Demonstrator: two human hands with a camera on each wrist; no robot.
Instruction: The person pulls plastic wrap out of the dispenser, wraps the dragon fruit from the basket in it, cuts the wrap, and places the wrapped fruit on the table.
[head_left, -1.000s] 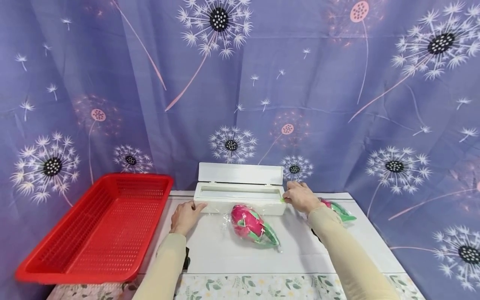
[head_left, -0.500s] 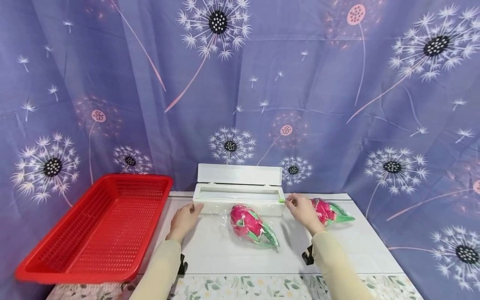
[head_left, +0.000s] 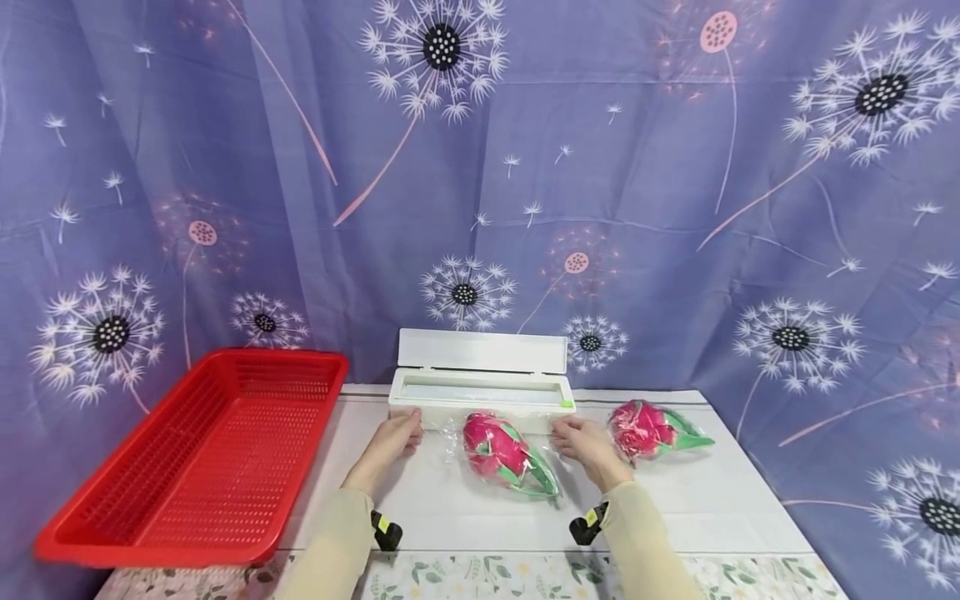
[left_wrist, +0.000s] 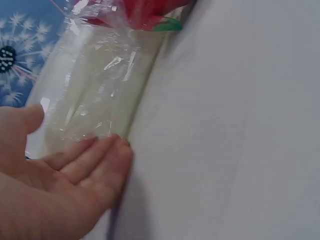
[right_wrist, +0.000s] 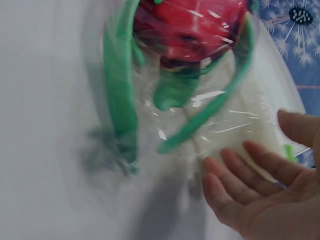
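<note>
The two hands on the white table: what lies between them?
Between the left hand and the right hand lies a dragon fruit under clear film; the head view shows it.

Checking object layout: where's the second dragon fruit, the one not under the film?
In the head view, the unwrapped dragon fruit lies on the white table, right of the right hand and beyond the right end of the white film dispenser.

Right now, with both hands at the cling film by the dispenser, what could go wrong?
The cling film looks crumpled near the left hand, so it may stick to itself. The right hand is open beside the dragon fruit, so a pull could drag or roll it. The dispenser may slide.
</note>
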